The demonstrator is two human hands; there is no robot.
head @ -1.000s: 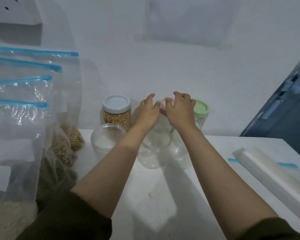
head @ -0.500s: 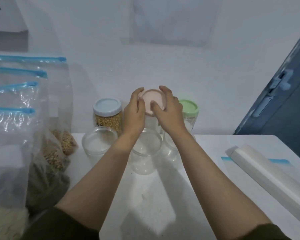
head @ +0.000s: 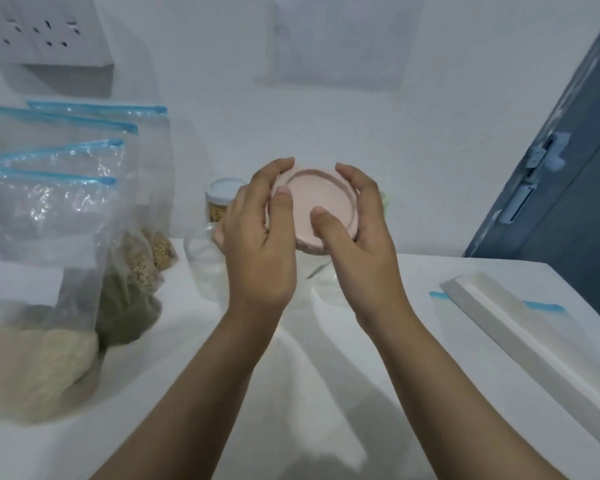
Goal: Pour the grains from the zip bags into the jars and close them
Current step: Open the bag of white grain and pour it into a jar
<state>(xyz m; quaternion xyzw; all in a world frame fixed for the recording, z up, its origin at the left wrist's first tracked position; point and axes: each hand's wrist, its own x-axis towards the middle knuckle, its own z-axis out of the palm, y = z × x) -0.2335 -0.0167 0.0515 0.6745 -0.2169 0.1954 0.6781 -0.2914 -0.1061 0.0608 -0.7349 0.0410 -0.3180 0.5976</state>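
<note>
Both hands now hold the pink lid (head: 312, 206) higher and nearer than half a second ago, lifted clear of the clear jars (head: 205, 252) at the counter's (head: 326, 393) back edge. Left hand (head: 257, 237) and right hand (head: 361, 237) each keep a curled grip on its rim. The zip bags (head: 49, 216) stay along the left edge.

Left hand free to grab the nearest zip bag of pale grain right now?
Probably not yet: the left hand grips the pink lid together with the right hand. The path to the pale grain bag looks unobstructed.
</note>
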